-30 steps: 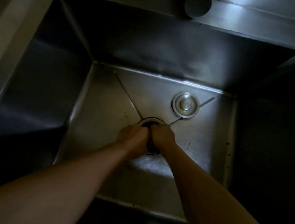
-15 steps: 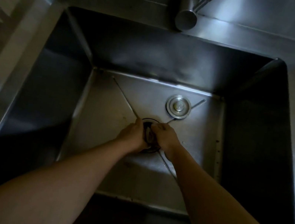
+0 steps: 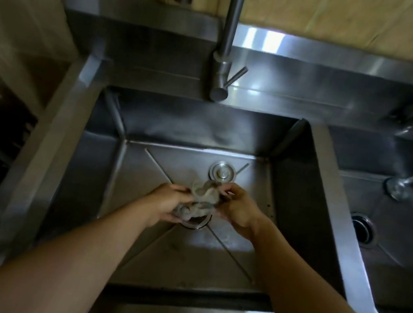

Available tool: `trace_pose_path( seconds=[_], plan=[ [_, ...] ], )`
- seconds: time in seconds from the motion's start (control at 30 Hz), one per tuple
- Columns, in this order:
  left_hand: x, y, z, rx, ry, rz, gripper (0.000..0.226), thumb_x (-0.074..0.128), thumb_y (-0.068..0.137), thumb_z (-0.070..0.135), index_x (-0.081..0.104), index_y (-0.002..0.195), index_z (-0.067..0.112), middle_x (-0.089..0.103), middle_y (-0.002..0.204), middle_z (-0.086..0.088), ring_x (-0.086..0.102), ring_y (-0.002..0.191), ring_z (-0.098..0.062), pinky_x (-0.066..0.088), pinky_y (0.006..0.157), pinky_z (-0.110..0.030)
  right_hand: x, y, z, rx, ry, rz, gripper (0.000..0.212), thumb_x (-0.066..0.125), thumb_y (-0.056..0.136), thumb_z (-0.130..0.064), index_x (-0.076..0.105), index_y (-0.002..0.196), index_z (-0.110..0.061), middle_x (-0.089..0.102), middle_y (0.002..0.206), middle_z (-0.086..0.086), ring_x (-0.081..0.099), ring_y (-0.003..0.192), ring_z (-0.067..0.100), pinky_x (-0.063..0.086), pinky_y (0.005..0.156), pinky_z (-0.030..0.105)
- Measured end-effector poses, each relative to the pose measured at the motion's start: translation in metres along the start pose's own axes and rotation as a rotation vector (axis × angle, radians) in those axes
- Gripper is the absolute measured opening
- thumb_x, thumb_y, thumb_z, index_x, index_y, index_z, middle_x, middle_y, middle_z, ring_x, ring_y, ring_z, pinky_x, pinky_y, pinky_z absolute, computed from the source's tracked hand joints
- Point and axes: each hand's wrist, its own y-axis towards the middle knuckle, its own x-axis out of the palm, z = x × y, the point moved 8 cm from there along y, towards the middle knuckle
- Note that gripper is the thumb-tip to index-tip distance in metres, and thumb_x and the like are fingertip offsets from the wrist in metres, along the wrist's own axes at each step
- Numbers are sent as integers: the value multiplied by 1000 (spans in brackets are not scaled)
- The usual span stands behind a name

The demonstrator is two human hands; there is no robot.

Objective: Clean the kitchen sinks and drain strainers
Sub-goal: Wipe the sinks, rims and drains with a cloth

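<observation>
Both my hands are down in the left steel sink (image 3: 150, 253), just above its drain opening (image 3: 195, 224). Between them hangs a grey, crumpled mesh strainer (image 3: 202, 196). My left hand (image 3: 167, 203) grips its lower left part. My right hand (image 3: 239, 207) pinches its upper right edge with fingertips. A round metal drain stopper (image 3: 222, 172) lies on the sink floor just behind the hands. Most of the drain opening is hidden under the strainer and my left hand.
A tall steel faucet (image 3: 224, 58) stands at the back rim with its spout over the sink. A second sink (image 3: 399, 273) with its own drain (image 3: 361, 228) lies to the right, a second faucet spout (image 3: 399, 187) over it. A dark gap lies left of the unit.
The hands have lifted from the drain, pulling the grey strainer up out of it and spreading apart. The camera has drawn back, so the right sink and back wall now show.
</observation>
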Motion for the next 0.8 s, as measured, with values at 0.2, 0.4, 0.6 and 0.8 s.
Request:
trace_pose_path(
  seconds=[0.2, 0.4, 0.6, 0.8],
  plan=[
    [-4, -36, 11, -148, -359, -43, 21, 40, 98, 24, 59, 100, 14, 73, 78, -8, 71, 66, -24, 54, 77, -40, -18, -44, -37, -134, 43, 318, 27, 51, 88, 16, 47, 81, -11, 59, 79, 11, 62, 63, 19, 54, 46, 25],
    [1, -71, 43, -95, -322, -103, 37, 61, 83, 50, 66, 102, 19, 68, 97, -4, 60, 93, -23, 38, 99, -40, -20, -90, -86, -285, -142, 440, 10, 58, 94, -14, 56, 95, -24, 60, 88, 0, 62, 76, 14, 51, 53, 21],
    [2, -93, 75, -13, -459, -41, 19, 58, 91, 28, 56, 106, 17, 56, 117, -10, 56, 99, -24, 45, 71, -38, -33, -129, -110, -321, -233, 524, 22, 72, 84, -22, 56, 75, -10, 59, 73, 4, 57, 70, 16, 48, 68, 29],
    [26, -114, 106, 41, -699, -207, 39, 39, 97, 45, 60, 104, 13, 66, 104, -15, 61, 96, -30, 47, 80, -42, -31, -140, -122, -291, -194, 418, 15, 69, 85, -14, 56, 79, -9, 61, 82, 10, 61, 79, 20, 53, 78, 32]
  ],
)
